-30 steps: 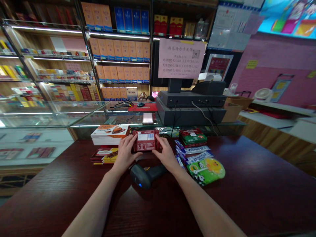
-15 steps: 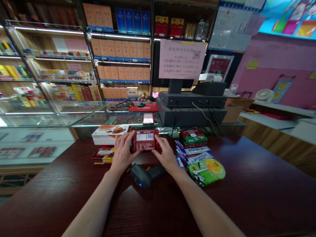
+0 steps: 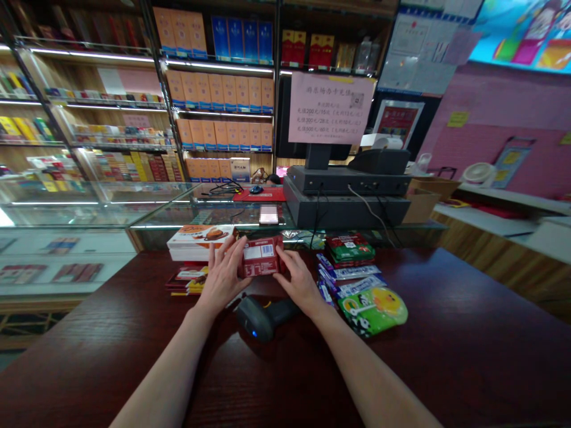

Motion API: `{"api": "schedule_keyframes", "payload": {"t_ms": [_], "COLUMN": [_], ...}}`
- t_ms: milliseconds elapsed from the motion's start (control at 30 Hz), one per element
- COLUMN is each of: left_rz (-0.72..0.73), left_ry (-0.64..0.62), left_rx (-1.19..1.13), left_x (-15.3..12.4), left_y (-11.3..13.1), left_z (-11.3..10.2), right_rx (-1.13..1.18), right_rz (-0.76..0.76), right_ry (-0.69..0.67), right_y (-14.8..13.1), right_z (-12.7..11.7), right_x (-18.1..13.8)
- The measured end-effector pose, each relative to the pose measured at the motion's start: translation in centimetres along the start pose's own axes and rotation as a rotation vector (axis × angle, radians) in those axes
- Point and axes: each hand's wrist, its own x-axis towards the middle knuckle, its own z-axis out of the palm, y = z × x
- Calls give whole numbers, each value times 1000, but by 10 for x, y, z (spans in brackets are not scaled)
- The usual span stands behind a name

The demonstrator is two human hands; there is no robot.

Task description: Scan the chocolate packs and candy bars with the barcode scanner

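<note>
A dark red packet [image 3: 261, 257] with a white barcode label on its face stands tilted between my two hands. My left hand [image 3: 222, 270] is at its left edge, thumb low and fingers along the side. On the right edge, my right hand [image 3: 298, 279] grips it with thumb below and fingers at the side. Just under the packet, a black handheld barcode scanner [image 3: 257, 318] with a lit blue light lies on the dark wooden counter [image 3: 276, 386]. Beside my left hand are a white and orange box [image 3: 196, 242] and several flat red and yellow packets [image 3: 190, 279].
Right of my right hand lie purple-and-white wrapped bars [image 3: 357, 279], a green pouch with a yellow duck [image 3: 375, 309], and green-red packets [image 3: 350, 246]. Behind stand a glass case, a cash register [image 3: 348, 199] with trailing cables, and a pink notice [image 3: 329, 108]. Shelves of boxes line the wall.
The packet has turned slightly, its right side rising and its left side dipping. My left fingers have shifted a little along its edge. The scanner and other goods stay put.
</note>
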Motion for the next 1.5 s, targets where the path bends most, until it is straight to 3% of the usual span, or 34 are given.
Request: {"api": "schedule_keyframes", "payload": {"t_ms": [600,1000,1500], "left_rz": [-6,-28,-35], "left_ry": [36,62,99], "left_rx": [4,22,16], "left_x": [-3,-7,-9], "left_y": [-10,-16,-24], "left_z": [1,-5,-2], "right_rx": [70,250,-174], "right_rz": [50,105,-32], "right_ry": [-76,-400,-572], "right_y": [3,-2,-18], "right_z": [-10,-39,-16], "right_x": [-1,-1,-10]}}
